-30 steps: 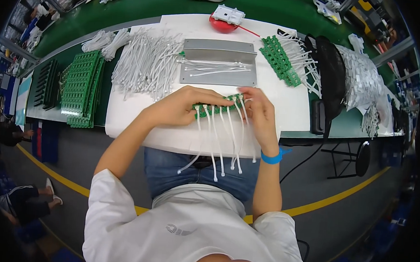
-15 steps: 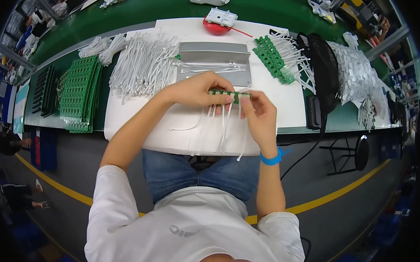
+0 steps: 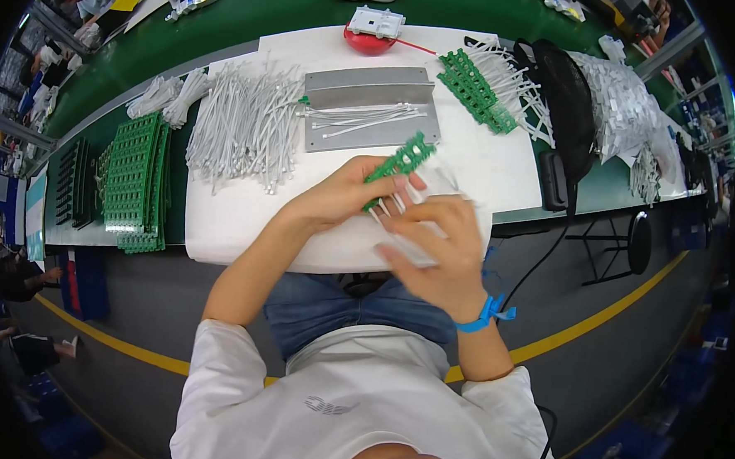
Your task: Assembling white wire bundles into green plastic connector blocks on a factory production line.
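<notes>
My left hand (image 3: pixel 349 191) is closed on a narrow green circuit board strip (image 3: pixel 406 157), tilted with its far end up and to the right. Several white cables (image 3: pixel 398 204) hang from the strip toward my right hand. Just below and right of it, my right hand (image 3: pixel 441 254), wearing a blue wristband, is blurred by motion. Its thumb and fingers are spread apart, close to the cables, with nothing visibly gripped. Beyond both hands stands a grey metal fixture (image 3: pixel 371 87) with several white cables (image 3: pixel 373 122) lying on it.
A large pile of white cables (image 3: pixel 244 127) lies left on the white work surface (image 3: pixel 234 231). Green board panels (image 3: pixel 133 176) are stacked farther left. Cabled green strips (image 3: pixel 474 90), a black bag (image 3: pixel 561 107) and a heap of white pieces (image 3: pixel 618 118) lie right. A red round object (image 3: pixel 367 42) sits behind.
The strip has turned from level to tilted, staying in my left hand. My right hand has come off the strip, moving down toward me with its fingers spreading. The view has shifted slightly.
</notes>
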Tool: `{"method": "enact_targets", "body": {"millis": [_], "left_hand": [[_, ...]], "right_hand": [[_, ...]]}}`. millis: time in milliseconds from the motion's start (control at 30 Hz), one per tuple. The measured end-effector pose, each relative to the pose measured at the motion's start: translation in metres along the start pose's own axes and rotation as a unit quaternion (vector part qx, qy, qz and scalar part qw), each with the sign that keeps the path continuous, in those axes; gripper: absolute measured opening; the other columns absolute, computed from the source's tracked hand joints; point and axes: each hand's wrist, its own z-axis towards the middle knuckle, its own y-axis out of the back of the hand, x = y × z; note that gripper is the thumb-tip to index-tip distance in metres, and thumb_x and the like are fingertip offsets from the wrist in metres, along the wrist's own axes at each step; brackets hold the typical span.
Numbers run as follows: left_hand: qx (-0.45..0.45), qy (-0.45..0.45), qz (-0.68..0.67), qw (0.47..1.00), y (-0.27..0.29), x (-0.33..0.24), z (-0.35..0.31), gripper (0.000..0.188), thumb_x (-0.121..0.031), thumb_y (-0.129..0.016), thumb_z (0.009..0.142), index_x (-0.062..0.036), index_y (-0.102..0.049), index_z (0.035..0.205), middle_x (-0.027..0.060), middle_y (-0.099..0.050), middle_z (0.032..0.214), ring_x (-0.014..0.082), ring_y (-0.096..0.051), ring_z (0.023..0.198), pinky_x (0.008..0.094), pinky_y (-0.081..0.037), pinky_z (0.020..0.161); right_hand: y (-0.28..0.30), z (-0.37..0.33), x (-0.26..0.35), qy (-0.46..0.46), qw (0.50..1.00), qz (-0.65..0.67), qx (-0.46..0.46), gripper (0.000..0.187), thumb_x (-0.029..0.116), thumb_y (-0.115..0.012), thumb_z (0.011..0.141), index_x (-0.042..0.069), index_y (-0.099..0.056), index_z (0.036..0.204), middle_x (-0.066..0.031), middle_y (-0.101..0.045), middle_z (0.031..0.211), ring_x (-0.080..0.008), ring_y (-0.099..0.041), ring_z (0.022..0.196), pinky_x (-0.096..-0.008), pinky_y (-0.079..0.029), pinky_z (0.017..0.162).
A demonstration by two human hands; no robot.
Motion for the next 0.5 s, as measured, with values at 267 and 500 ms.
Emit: {"method": "enact_targets", "body": {"millis": [267,500], "left_hand": [[0.139,0.039,0.197,0.97,0.027,-0.026,0.002,0.025,-0.024,-0.054,0.099,-0.0023,-0.056,0.111,0.0093,-0.069,0.081,0.0127,-0.067,0.073,0.0245,-0.053,0.062],[0.109,0.053,0.222,0.968,0.031,-0.024,0.007,0.025,-0.022,-0.054,0.099,0.0008,-0.06,0.106,0.0085,-0.069,0.078,0.0103,-0.065,0.066,0.0225,-0.048,0.054]], "right_hand": [[-0.021,-0.01,-0.048,-0.299,0.942,0.151,0.007,0.015,0.012,-0.063,0.093,-0.002,-0.063,0.098,-0.0064,-0.063,0.073,-0.0107,-0.058,0.065,-0.0253,-0.044,0.058],[-0.033,-0.009,-0.05,-0.368,0.904,0.216,0.024,0.033,0.023,-0.052,0.1,-0.002,-0.057,0.08,-0.0042,-0.056,0.06,-0.0077,-0.048,0.054,-0.0249,-0.039,0.05]]}}
